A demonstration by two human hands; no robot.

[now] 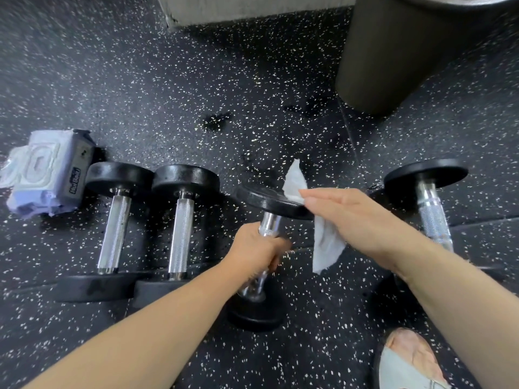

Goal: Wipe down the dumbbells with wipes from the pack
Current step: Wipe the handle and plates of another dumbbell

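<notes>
Several black dumbbells with chrome handles lie on the speckled floor. My left hand (257,245) grips the handle of the middle dumbbell (266,202), which is tilted with its far head raised. My right hand (351,220) lies flat, pressing a white wipe (325,242) against the right edge of that raised head; the wipe's ends stick out above and hang below the palm. Two dumbbells (115,231) (181,228) lie side by side to the left, and a fourth dumbbell (432,211) lies to the right, partly behind my right arm. The pale purple wipes pack (42,175) sits at far left.
A dark bin (407,54) stands at the back right. A pale concrete block or ledge (252,7) runs along the top. A foot in a light shoe (410,360) shows at the bottom right. Damp patches mark the floor (216,120) behind the dumbbells.
</notes>
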